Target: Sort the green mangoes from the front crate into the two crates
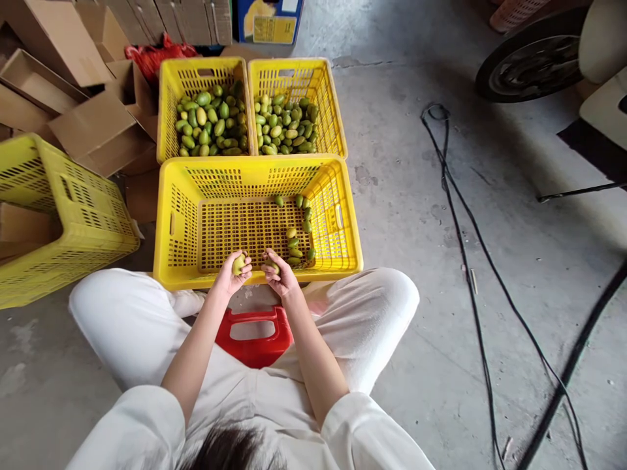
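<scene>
My left hand (pixel 234 273) is closed around a small yellow-green oval fruit (pixel 238 264). Another green fruit (pixel 272 265) is held in my right hand (pixel 281 277), a short gap away. Both hands are over the near rim of a large yellow plastic crate (pixel 183 171). Several loose green fruits (pixel 307 226) lie along the right side of its slotted floor. Behind it stand two more yellow crates side by side, the left one (pixel 163 111) and the right one (pixel 337 124), both holding many green and yellowish fruits. The exact kind of fruit is unclear.
A red plastic stool (pixel 255 352) is between my legs. At left are another yellow crate (pixel 93 215) and a heap of cardboard boxes (pixel 93 130). Black cables (pixel 455 189) run over the concrete floor at right, near a vehicle wheel (pixel 531 59). A blue printed box (pixel 269 19) stands at the back.
</scene>
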Demonstrator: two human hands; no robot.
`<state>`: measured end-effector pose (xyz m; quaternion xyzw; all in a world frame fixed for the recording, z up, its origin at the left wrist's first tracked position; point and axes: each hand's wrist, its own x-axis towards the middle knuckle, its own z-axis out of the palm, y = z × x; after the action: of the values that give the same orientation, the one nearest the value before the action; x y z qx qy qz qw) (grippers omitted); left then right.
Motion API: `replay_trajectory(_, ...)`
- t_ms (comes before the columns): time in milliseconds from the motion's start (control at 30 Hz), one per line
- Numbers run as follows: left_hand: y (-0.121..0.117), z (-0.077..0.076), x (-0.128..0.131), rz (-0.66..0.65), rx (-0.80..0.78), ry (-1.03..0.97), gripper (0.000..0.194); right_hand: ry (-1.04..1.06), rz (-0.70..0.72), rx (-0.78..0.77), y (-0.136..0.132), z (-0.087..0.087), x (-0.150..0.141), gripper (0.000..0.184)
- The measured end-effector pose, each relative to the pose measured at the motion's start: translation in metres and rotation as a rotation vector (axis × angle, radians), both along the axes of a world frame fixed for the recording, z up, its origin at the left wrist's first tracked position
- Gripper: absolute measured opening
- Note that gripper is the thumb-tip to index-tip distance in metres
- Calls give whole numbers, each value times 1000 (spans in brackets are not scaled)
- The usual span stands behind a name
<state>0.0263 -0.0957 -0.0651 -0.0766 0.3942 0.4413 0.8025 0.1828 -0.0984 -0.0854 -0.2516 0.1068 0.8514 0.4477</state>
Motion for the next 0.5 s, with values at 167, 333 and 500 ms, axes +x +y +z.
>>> replay_trajectory(167, -2, -9, 4, -12, -64, 55, 25, -11, -39, -5, 1, -4, -6, 19)
replay_trajectory(333, -2, 7, 6, 97, 75, -1, 31, -92, -127, 94, 2, 15, -5, 35)
replay_trajectory(500, -1, 17, 4, 87, 151, -42, 29, -179, -136, 224, -2, 20, -5, 39)
